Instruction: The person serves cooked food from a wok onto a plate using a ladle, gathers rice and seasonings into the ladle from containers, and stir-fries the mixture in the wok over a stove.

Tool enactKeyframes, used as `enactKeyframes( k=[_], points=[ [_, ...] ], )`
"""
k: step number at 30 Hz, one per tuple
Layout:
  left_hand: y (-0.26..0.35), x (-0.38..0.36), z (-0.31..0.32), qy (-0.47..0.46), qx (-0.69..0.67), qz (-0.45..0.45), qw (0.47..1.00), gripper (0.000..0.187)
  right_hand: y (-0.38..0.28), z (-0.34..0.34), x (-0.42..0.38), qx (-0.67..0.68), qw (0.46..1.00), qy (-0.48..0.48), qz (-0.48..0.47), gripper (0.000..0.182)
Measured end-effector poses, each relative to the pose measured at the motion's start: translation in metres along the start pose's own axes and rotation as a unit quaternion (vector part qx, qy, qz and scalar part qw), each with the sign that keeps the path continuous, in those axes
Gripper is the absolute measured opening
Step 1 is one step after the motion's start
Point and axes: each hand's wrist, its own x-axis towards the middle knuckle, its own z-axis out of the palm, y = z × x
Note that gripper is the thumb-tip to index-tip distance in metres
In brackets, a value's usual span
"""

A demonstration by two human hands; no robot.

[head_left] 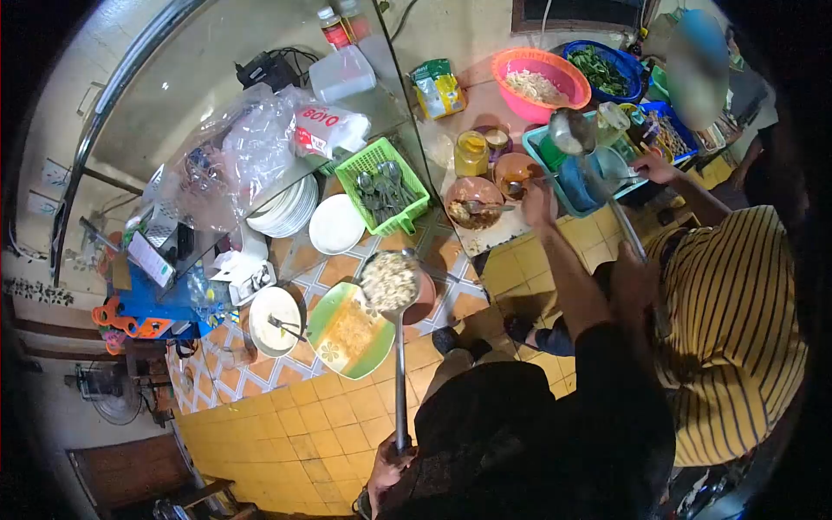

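Observation:
My left hand (390, 468) is closed round the handle of a long metal ladle (400, 373). Its head is heaped with pale, noodle-like food (389, 282) and hangs above a reddish-brown bowl (422, 303), which it partly hides. Close beside it is a green leaf-shaped plate (374, 358) with an orange-brown middle. My right arm reaches toward the side counter. My right hand (541, 204) has its fingers closed beside a brown bowl (517, 166) of dark sauce; what is in the fingers is too small to make out. Another brown bowl (477, 192) holds a spoon.
A co-worker in a striped shirt (728, 329) stands close on my right, one hand (654, 168) at a blue tub (568, 195). Another long ladle (630, 230) crosses there. Beyond are a pink basin (568, 68), a green cutlery basket (416, 206), stacked plates (282, 212) and a white bowl (274, 342).

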Motion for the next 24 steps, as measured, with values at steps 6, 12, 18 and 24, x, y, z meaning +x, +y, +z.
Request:
enactKeyframes(
  k=[6, 12, 18, 24],
  points=[
    [0.063, 0.040, -0.008, -0.065, 0.089, 0.041, 0.993, 0.049, 0.005, -0.004, 0.046, -0.350, 0.931, -0.062, -0.087, 0.035],
    [0.104, 0.090, -0.010, -0.128, 0.207, -0.101, 0.965, 0.045, 0.032, -0.007, 0.063, -0.286, 0.931, -0.187, -0.125, 0.016],
    [0.146, 0.129, 0.040, -0.148, 0.365, -0.146, 0.908, 0.047, 0.022, -0.023, 0.075, -0.286, 0.928, -0.183, -0.152, 0.017],
    [0.125, 0.139, 0.084, -0.106, 0.206, -0.099, 0.968, 0.046, 0.033, -0.023, 0.082, -0.195, 0.938, -0.206, -0.197, 0.020]
  ],
)
